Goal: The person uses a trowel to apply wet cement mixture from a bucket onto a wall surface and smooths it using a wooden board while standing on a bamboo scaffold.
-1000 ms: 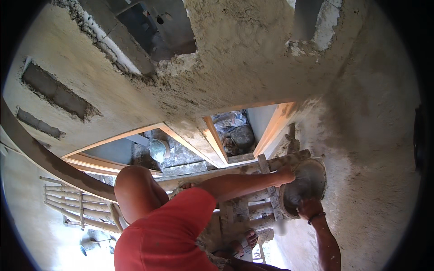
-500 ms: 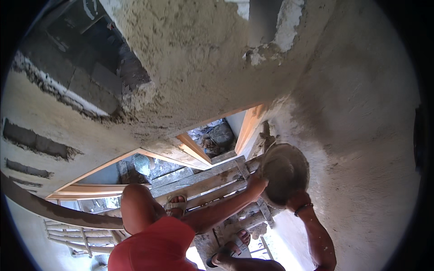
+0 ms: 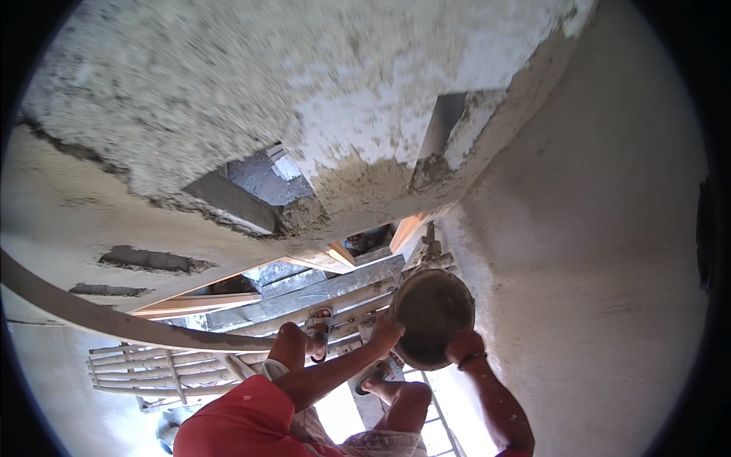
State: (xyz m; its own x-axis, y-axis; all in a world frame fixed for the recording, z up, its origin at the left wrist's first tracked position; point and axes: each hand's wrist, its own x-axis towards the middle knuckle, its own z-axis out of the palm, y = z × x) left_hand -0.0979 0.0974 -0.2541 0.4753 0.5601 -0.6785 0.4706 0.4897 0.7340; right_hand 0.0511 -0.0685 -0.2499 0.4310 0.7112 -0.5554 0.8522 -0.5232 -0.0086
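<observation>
Between my hands is a round, shallow mortar pan (image 3: 434,318) with a dull grey-brown inside, tilted so that its bowl faces up at me. My left hand (image 3: 387,333) is closed on its left rim. On the lower right rim my right hand (image 3: 463,347), with a dark band at the wrist, grips too. Whether any mortar lies in the pan, I cannot tell. My sandalled feet stand below and left of the pan, on a scaffold of wooden poles and planks (image 3: 304,293).
A rough, partly plastered wall (image 3: 213,84) with a broken opening (image 3: 266,179) rises ahead. The smoother plastered wall (image 3: 594,251) stands close on the right. A long pale bar (image 3: 145,327) crosses on the left. Wooden frames (image 3: 194,302) and gaps lie below.
The pan has come left and toward me, with both hands still on its rim. My view has tilted upward along the wall, and my legs look straighter.
</observation>
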